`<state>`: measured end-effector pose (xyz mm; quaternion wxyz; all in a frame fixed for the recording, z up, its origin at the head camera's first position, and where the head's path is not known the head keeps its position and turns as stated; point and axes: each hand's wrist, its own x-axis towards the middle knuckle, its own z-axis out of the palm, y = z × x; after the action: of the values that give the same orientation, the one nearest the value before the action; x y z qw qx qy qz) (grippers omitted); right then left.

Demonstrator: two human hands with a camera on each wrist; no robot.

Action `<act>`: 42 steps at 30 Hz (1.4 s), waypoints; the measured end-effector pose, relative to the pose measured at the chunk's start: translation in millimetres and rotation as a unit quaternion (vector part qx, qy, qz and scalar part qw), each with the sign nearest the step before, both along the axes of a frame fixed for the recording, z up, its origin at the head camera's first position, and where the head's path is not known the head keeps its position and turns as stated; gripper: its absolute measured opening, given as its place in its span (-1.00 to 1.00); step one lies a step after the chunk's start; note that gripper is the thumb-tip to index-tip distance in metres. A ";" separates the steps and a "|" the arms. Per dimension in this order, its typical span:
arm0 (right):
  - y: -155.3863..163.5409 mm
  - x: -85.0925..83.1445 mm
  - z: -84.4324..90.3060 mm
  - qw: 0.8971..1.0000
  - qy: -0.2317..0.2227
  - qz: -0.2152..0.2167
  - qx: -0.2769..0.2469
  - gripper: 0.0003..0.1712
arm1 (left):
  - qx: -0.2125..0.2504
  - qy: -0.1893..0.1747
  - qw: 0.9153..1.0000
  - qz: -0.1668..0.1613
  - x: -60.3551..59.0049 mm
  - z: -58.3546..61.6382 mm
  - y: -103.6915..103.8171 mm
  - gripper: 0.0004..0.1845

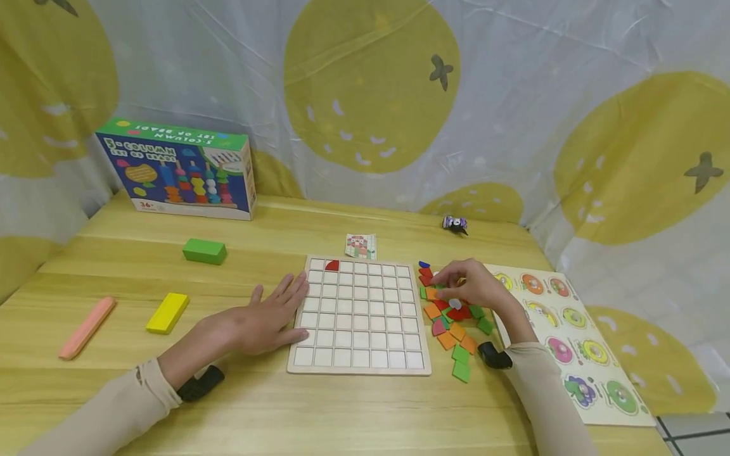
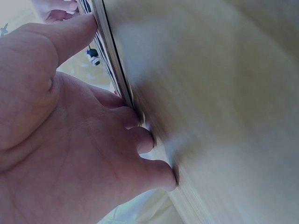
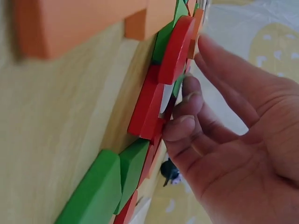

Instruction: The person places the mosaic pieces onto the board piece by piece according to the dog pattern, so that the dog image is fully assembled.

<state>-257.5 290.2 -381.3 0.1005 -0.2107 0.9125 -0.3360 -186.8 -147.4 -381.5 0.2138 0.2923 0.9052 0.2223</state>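
A wooden grid board (image 1: 365,315) lies flat on the table, with a red quarter-round tile (image 1: 332,265) in its top row. My left hand (image 1: 268,316) rests at the board's left edge, fingers spread and thumb touching the rim. The left wrist view has its fingertips down on the wood beside the board's side. Over a heap of loose tiles, among them an orange tile (image 1: 446,340) and a green tile (image 1: 461,372), my right hand (image 1: 470,285) reaches in with bent fingers. In the right wrist view thumb and fingers are apart, close to a red tile (image 3: 177,49); no tile shows between them.
A small pattern card (image 1: 360,246) lies behind the board. Right of the heap is a fruit puzzle board (image 1: 576,335). A bead-set box (image 1: 182,171), a green block (image 1: 204,251), a yellow block (image 1: 167,313) and a pink stick (image 1: 87,328) stand left. A small dark object (image 1: 455,224) lies far back.
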 end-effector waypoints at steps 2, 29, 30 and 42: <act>0.8 0.4 -0.4 1.000 -0.003 0.009 -0.001 -0.76 | 0.001 -0.002 1.000 0.001 0.0 0.4 0.0 -0.02; -67.9 -11.8 8.4 0.999 0.021 0.017 -0.039 -0.92 | -0.004 0.021 1.000 -0.005 -17.9 -36.6 -10.4 0.14; -76.1 -13.2 9.5 0.999 0.013 0.017 -0.044 -0.91 | -0.003 0.020 1.000 -0.004 -17.7 -35.9 -10.3 0.13; -139.9 -36.7 9.1 0.998 -0.011 0.018 -0.065 -0.89 | -0.015 0.010 1.000 -0.001 -16.5 -33.0 -9.6 0.11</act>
<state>-294.3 150.3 -372.2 0.1024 -0.2295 0.8835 -0.3953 -203.3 -157.0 -414.6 0.2092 0.2924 0.9101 0.2058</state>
